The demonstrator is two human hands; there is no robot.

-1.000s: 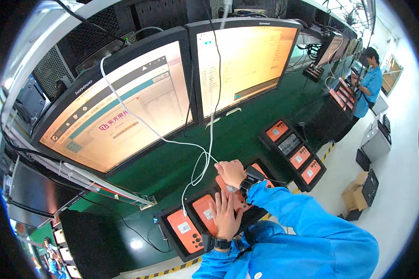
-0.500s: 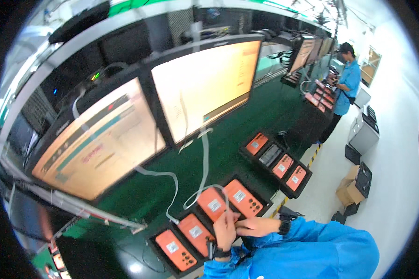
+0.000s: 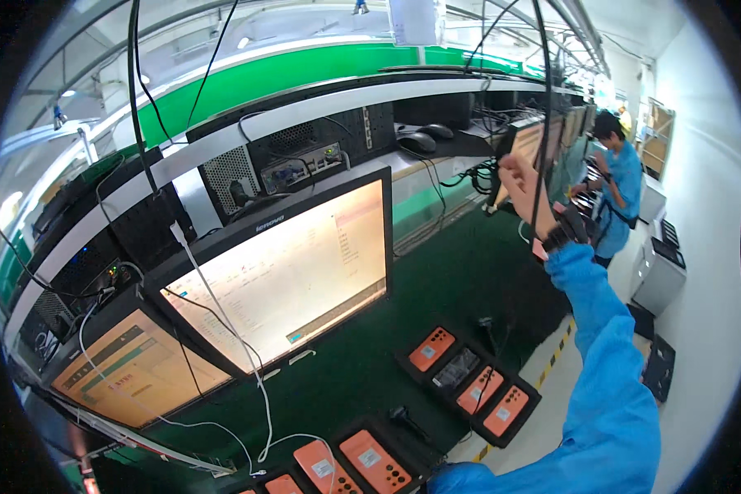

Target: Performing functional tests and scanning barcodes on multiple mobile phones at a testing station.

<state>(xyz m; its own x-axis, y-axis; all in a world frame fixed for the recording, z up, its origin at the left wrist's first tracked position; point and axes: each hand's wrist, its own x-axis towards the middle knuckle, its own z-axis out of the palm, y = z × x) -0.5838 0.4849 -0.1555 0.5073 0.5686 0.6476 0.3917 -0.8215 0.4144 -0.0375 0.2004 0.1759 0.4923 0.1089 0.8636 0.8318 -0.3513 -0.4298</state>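
My right hand (image 3: 522, 188) is raised high at the right, well above the table, its fingers curled in; whatever they hold, if anything, is hidden. A black hanging cable (image 3: 544, 107) passes in front of this hand and wrist. A black band sits at the wrist. My left hand is out of view; only a blue sleeve shows at the lower edge. Below are orange phones with white labels: one phone (image 3: 375, 463) and another (image 3: 323, 468) lie in a black tray near the bottom edge. A white cable (image 3: 265, 412) runs down toward them.
A second black tray (image 3: 424, 375) carries orange phones and one dark device (image 3: 456, 367). Black handheld scanners (image 3: 407, 421) rest on the green table (image 3: 445, 280). Two monitors (image 3: 280, 272) stand at left. A co-worker (image 3: 622, 193) in blue stands farther along, beside boxes.
My right hand has lifted from the orange phones to high at the right. My left hand has left the view. The view has tilted up, so the phones sit lower in it.
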